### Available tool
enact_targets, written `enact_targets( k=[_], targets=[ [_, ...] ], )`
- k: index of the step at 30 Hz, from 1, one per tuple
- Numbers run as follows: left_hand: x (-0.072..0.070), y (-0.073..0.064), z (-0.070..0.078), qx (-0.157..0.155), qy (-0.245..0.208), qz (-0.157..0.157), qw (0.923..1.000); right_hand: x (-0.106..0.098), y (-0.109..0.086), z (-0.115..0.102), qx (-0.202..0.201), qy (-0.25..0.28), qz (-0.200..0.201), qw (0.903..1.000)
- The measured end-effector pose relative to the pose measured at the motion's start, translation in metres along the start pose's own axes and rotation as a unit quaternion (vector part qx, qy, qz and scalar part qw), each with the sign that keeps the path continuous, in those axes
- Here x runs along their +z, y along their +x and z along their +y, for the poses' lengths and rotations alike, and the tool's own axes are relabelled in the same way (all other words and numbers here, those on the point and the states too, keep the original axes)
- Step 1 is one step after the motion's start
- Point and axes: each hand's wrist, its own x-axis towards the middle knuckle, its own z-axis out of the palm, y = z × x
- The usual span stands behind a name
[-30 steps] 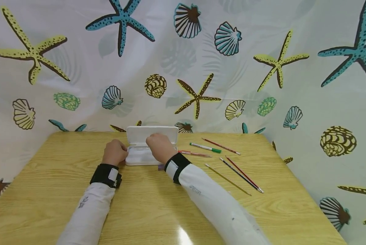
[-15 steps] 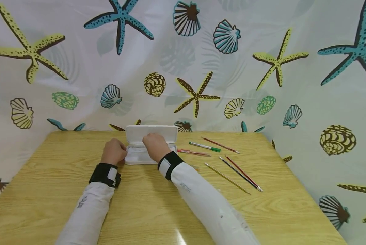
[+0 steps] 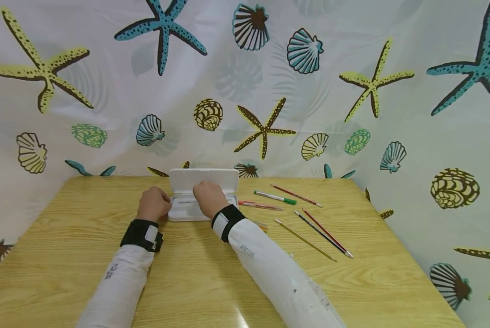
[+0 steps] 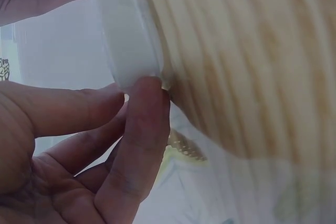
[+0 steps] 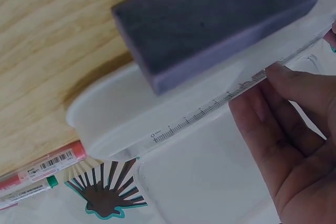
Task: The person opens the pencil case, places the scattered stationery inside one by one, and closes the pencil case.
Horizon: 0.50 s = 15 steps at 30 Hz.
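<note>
A white pencil case (image 3: 187, 212) lies on the table with its lid (image 3: 183, 178) raised at the back. My left hand (image 3: 152, 204) pinches its left end; in the left wrist view the thumb and index finger (image 4: 144, 124) touch the case's corner. My right hand (image 3: 210, 199) is inside the case. Seen from the right wrist, its thumb and fingers pinch a clear ruler (image 5: 197, 115) with black markings, lying along the case's hinge side. A dark block with purple sides (image 5: 215, 27) stands close in front of the case; the right forearm hides it in the head view.
Right of the case lie a red pen (image 3: 261, 206), a green-capped marker (image 3: 274, 197) and several pencils, including a yellow one (image 3: 305, 239). An orange item (image 3: 263, 226) shows partly behind the right sleeve. A shell-patterned cloth (image 3: 269, 68) hangs behind the table.
My right hand has shifted slightly left within the case, and its forearm has swung left, covering the purple block and uncovering part of an orange item. The left hand keeps its place.
</note>
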Motion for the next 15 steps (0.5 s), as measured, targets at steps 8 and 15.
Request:
enact_targets(
  k=[8,15],
  targets=[
    [0.0,0.0,-0.001,0.001,-0.007,0.003,1.0,-0.002,0.001,0.001,0.0,0.011,-0.011,0.9999],
    [-0.002,-0.004,0.001,0.008,-0.007,0.006,0.9999,-0.01,-0.002,-0.001,0.016,0.076,-0.074,0.9943]
  ],
)
